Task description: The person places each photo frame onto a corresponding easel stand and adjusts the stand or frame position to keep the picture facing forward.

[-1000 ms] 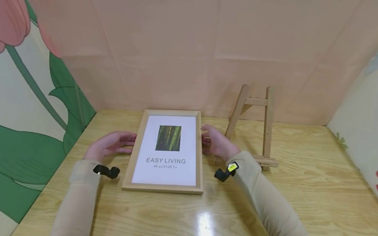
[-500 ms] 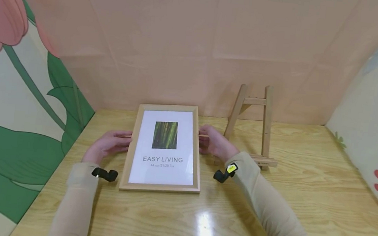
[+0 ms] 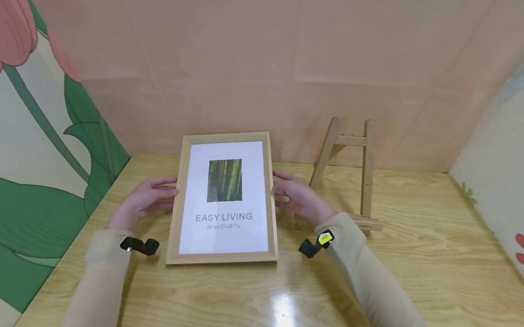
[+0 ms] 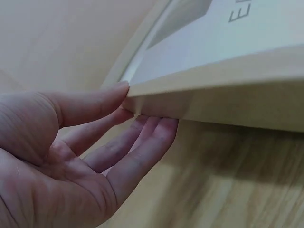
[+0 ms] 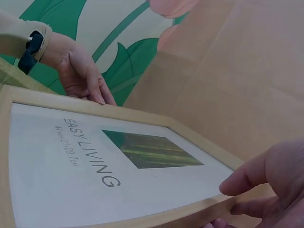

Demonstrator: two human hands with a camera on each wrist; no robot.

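Observation:
A picture frame (image 3: 226, 236) with a pale wooden border, a white sheet reading "EASY LIVING" and a small green forest picture is tilted up off the table, its far end higher. My left hand (image 3: 147, 200) grips its left side; in the left wrist view the thumb (image 4: 102, 102) lies at the upper edge and the fingertips are under the border. On the opposite side my right hand (image 3: 301, 196) holds the right border, thumb on top (image 5: 247, 178) and fingers partly hidden beneath in the right wrist view.
A small wooden easel (image 3: 368, 168) stands to the right, just behind my right hand. The wood-grain table (image 3: 421, 284) meets a pink backdrop (image 3: 235, 50) at the back. Floral panels (image 3: 15, 213) flank the left and right sides.
The picture frame has risen from the table at its far end and shifted slightly left, turning a little. Both hands have moved with it, and the easel stays in place.

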